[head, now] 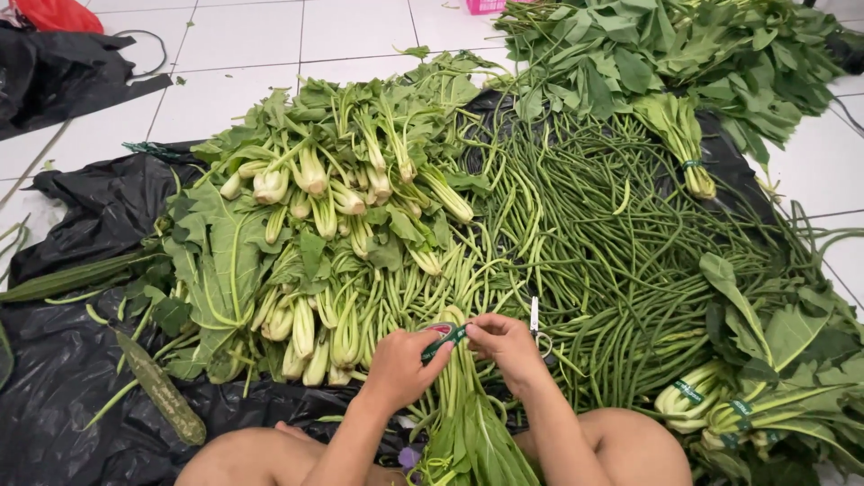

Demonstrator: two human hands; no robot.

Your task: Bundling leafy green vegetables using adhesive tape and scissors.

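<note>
A bundle of leafy greens lay between the person's knees, stalk ends pointing away, its lower leaves cut off by the frame's bottom edge. The left hand and right hand met over its stalks, fingers pinched on a green tape partly hidden beneath them. Scissors showed only in part behind the right hand. Beyond lay a pile of greens and long beans on black plastic sheet.
</note>
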